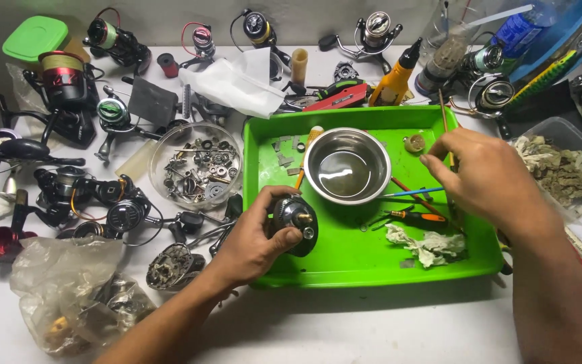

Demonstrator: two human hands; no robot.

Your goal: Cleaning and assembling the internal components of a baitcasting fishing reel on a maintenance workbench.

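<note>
Table, far left: white table (345,323) crowded with fishing reels, several dark spinning reels (69,87) lying on their sides; crumpled clear plastic bag (69,290) at the near-left corner
Left of tray: clear round dish (195,165) filled with small metal washers, screws and gears, standing just beside the green tray (372,266)
Left hand: left hand (250,243) closed around a dark reel body (294,222), thumb and fingers wrapped on it; the part sits over the tray's near-left corner, metal shaft end facing up
Tray centre: steel bowl (347,165) upright, a little clear liquid in it; orange-handled tool (415,216) and crumpled stained tissue (429,244) lie to its right on the tray floor
Right hand: right hand (479,178) over the tray's right side, fingertips pinched on a thin wooden stick (444,118) that rises toward the far rim
Far right: clear tub (570,168) holding soiled tissue wads, just outside the tray
</note>
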